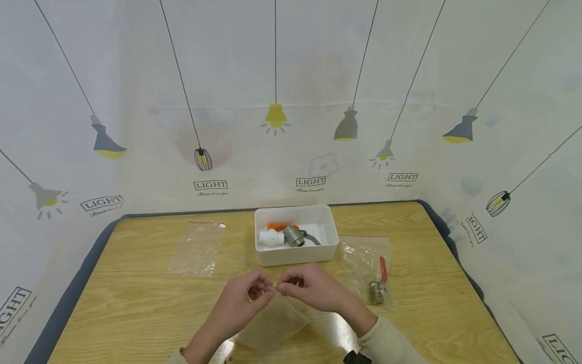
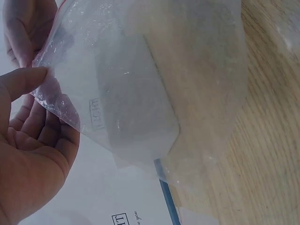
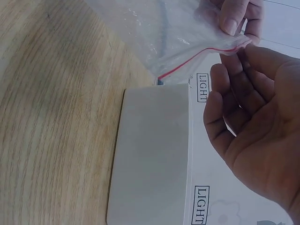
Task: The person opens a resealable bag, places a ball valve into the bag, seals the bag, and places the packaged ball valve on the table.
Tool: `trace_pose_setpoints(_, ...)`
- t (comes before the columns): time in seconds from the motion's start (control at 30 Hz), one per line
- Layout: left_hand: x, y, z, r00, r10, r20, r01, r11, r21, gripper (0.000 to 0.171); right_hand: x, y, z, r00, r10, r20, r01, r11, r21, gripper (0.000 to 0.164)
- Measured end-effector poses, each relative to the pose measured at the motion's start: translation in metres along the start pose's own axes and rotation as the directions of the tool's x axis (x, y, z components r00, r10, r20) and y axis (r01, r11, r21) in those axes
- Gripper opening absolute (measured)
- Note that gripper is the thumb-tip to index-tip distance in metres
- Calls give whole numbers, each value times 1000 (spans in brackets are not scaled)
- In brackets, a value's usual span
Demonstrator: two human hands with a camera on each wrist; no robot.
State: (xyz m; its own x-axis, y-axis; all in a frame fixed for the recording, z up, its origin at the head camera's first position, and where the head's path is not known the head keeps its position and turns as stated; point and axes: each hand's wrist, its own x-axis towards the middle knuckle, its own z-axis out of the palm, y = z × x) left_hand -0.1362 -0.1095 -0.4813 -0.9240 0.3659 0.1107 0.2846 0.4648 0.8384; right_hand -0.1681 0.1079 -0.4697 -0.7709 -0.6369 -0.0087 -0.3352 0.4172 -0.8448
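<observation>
While a wall covering (image 1: 309, 60) printed with hanging lamps and the word LIGHT forms the background, a wood-grain counter (image 1: 136, 303) bears all the loose items. Near its far edge, at centre, stands a white open-topped box (image 1: 297, 257). On the near side of this box, a clear bag (image 1: 273, 328) with a red line along its upper edge hangs from both hands; a flat clear bag (image 1: 197, 250) lies to the left of the box and a bag with contents (image 1: 359, 253) to the right. The left hand (image 1: 236, 303) and right hand (image 1: 318, 288) are held just beside each other, thumb and fingers of each together, pinching the held bag's upper edge. In the right-hand bag lies a metal valve with a red lever (image 1: 377, 290). Within the box are a grey metal fitting (image 1: 294, 236), a white fitting (image 1: 271, 237) touching or just beside it, and, behind these, an orange piece (image 1: 283, 226), partly hidden.
</observation>
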Motion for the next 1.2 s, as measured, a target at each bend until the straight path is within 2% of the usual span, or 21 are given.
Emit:
trace_pose_setpoints(0.37,1,-2,3,999,32,0,-32,999,-34,11,-2,3,-1,998,-30,50,26,997,77,14)
trace_pose_setpoints(0.63,1,-2,4,999,44,-1,-44,999,-19,11,-2,1,2,998,-53,23,54,997,-57,12)
trace_pose_setpoints(0.8,1,0,5,1000,27,-13,-27,1000,-13,14,-1,-3,7,997,-64,-34,57,982,-179,3)
trace_pose_setpoints(0.9,0,0,5,1000,15,-6,-16,1000,-24,15,-1,-5,8,997,-71,-43,60,975,-214,4)
trace_pose_setpoints(1.0,0,-1,5,1000,5,7,-5,999,-47,13,-1,-6,7,997,-65,-41,55,979,-194,7)
trace_pose_setpoints(1.2,-2,-2,4,999,-32,31,35,994,-108,17,-3,0,8,995,-92,-49,88,993,-72,12)
